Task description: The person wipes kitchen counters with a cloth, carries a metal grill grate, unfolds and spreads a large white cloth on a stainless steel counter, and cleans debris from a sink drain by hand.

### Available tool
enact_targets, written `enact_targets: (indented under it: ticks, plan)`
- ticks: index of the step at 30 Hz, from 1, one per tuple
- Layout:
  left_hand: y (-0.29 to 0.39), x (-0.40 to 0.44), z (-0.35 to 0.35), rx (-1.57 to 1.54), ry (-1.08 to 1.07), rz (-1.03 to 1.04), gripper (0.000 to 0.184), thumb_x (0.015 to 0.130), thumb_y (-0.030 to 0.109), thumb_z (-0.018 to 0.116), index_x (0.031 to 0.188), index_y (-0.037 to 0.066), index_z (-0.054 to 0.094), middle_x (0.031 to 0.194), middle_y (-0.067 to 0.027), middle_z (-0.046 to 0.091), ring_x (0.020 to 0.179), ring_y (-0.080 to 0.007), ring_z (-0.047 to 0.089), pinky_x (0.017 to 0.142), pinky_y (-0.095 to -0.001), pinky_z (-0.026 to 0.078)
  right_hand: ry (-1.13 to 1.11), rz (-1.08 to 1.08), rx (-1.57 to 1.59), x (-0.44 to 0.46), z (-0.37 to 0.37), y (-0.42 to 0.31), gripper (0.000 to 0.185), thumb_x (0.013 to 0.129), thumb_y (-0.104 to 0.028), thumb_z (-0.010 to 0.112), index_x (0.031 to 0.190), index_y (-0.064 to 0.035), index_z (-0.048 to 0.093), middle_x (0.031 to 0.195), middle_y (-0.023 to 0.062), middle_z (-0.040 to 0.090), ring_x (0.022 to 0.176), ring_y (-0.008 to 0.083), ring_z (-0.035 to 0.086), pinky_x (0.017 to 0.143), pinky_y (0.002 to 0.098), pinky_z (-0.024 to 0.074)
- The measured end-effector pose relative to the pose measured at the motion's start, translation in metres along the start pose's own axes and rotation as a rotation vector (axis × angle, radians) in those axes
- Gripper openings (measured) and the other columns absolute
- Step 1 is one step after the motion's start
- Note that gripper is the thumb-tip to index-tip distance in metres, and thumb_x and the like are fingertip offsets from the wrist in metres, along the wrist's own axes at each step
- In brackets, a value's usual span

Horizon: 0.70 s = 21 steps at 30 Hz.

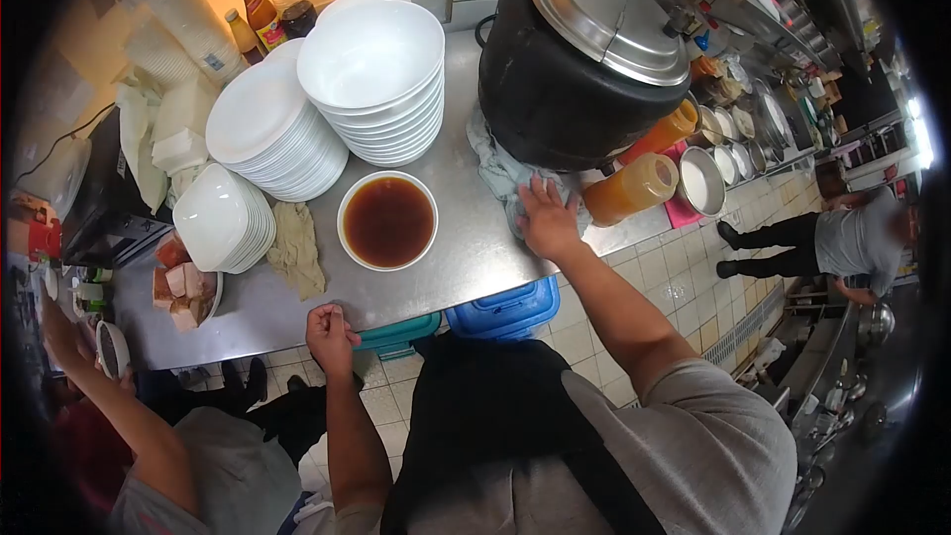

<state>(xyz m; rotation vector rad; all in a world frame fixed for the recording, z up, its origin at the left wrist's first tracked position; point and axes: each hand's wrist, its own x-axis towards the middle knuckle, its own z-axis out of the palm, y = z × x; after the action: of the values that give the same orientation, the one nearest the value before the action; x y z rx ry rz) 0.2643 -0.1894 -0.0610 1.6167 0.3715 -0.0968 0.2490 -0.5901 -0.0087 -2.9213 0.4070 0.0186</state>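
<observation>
Two hands in the head view. Right hand [547,221] is open, palm down on the rag [498,166], so it's way nearer than the left hand [332,337], which is curled shut by the counter [451,248] edge, nothing showing in it. Rag's under the right fingers and ahead-left of them, long side slanting along the pot [555,69] base.

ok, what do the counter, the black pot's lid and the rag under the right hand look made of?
Counter: smooth metal, likely stainless steel; gray satin sheen.
Lid: shiny metal, probably steel, could be aluminum; bright reflections.
Rag: matte fabric, maybe cotton; limp, wrinkled folds.
</observation>
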Motion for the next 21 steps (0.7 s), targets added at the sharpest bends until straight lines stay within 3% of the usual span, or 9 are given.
enact_targets:
  ticks: [6, 8, 9, 11, 12, 14, 17, 21]
  plan:
    - [-0.004, 0.002, -0.002, -0.006, -0.001, 0.000, 0.011, 0.093, 0.013, 0.059, 0.093, 0.003, 0.053, 0.064, -0.0031, 0.052, 0.037, -0.0113, 0.046, 0.033, -0.0229, 0.037, 0.062, 0.054, -0.088, 0.029, 0.022, -0.006, 0.032, 0.086, -0.016, 0.055, 0.116, -0.0068, 0.059, 0.141, 0.0169, 0.043, 0.126, 0.0365, 0.042, 0.107, 0.0611, 0.0245]
    - [-0.005, 0.005, -0.002, -0.018, -0.012, 0.011, 0.011, 0.093, 0.013, 0.059, 0.093, 0.003, 0.053, 0.064, -0.0033, 0.052, 0.037, -0.0116, 0.047, 0.033, -0.0230, 0.037, 0.105, -0.040, -0.106, 0.032, 0.022, 0.000, 0.021, 0.083, -0.012, 0.056, 0.102, -0.0064, 0.063, 0.130, 0.0160, 0.053, 0.118, 0.0352, 0.049, 0.105, 0.0521, 0.0327]
    - [-0.005, 0.005, -0.002, -0.017, -0.016, 0.006, 0.012, 0.093, 0.014, 0.059, 0.093, 0.004, 0.053, 0.064, -0.0032, 0.052, 0.037, -0.0119, 0.047, 0.034, -0.0232, 0.037, 0.108, -0.040, -0.103, 0.029, 0.021, 0.002, 0.021, 0.083, -0.012, 0.056, 0.102, -0.0064, 0.063, 0.130, 0.0160, 0.053, 0.118, 0.0352, 0.049, 0.105, 0.0521, 0.0327]
    - [-0.005, 0.005, -0.003, -0.020, -0.016, 0.003, 0.012, 0.093, 0.014, 0.060, 0.093, 0.004, 0.054, 0.064, -0.0032, 0.052, 0.037, -0.0121, 0.047, 0.034, -0.0234, 0.038, 0.041, -0.147, 0.119, 0.023, 0.014, 0.004, 0.018, 0.080, -0.011, 0.056, 0.097, -0.0061, 0.063, 0.112, 0.0183, 0.063, 0.105, 0.0352, 0.058, 0.096, 0.0433, 0.0438]
    - [-0.004, 0.005, -0.003, -0.012, -0.013, -0.016, 0.012, 0.092, 0.015, 0.060, 0.093, 0.004, 0.054, 0.064, -0.0031, 0.052, 0.037, -0.0124, 0.048, 0.034, -0.0237, 0.038, 0.043, -0.152, 0.117, 0.019, 0.007, 0.004, 0.018, 0.080, -0.011, 0.056, 0.097, -0.0061, 0.063, 0.112, 0.0183, 0.063, 0.105, 0.0352, 0.058, 0.096, 0.0433, 0.0438]
    - [-0.004, 0.006, -0.003, -0.008, -0.005, -0.037, 0.013, 0.092, 0.015, 0.060, 0.094, 0.004, 0.054, 0.064, -0.0030, 0.053, 0.038, -0.0127, 0.048, 0.034, -0.0240, 0.038, -0.005, -0.001, 0.425, 0.008, -0.010, 0.001, 0.021, 0.079, -0.012, 0.057, 0.097, -0.0044, 0.063, 0.093, 0.0209, 0.065, 0.092, 0.0364, 0.062, 0.083, 0.0411, 0.0493]
    - [-0.006, 0.005, -0.004, 0.001, -0.008, -0.038, 0.014, 0.092, 0.016, 0.061, 0.095, 0.005, 0.054, 0.065, -0.0028, 0.053, 0.038, -0.0130, 0.049, 0.034, -0.0244, 0.039, -0.002, -0.033, 0.611, 0.002, -0.059, 0.002, 0.024, 0.078, -0.013, 0.056, 0.100, -0.0036, 0.062, 0.083, 0.0228, 0.064, 0.084, 0.0369, 0.063, 0.076, 0.0423, 0.0495]
    - [-0.005, 0.006, -0.004, -0.025, -0.010, -0.044, 0.014, 0.091, 0.016, 0.062, 0.094, 0.005, 0.054, 0.065, -0.0028, 0.053, 0.038, -0.0130, 0.049, 0.034, -0.0244, 0.040, -0.018, -0.096, 0.859, 0.009, -0.130, 0.002, 0.024, 0.079, -0.012, 0.058, 0.100, -0.0009, 0.060, 0.089, 0.0197, 0.066, 0.082, 0.0363, 0.063, 0.076, 0.0402, 0.0489]
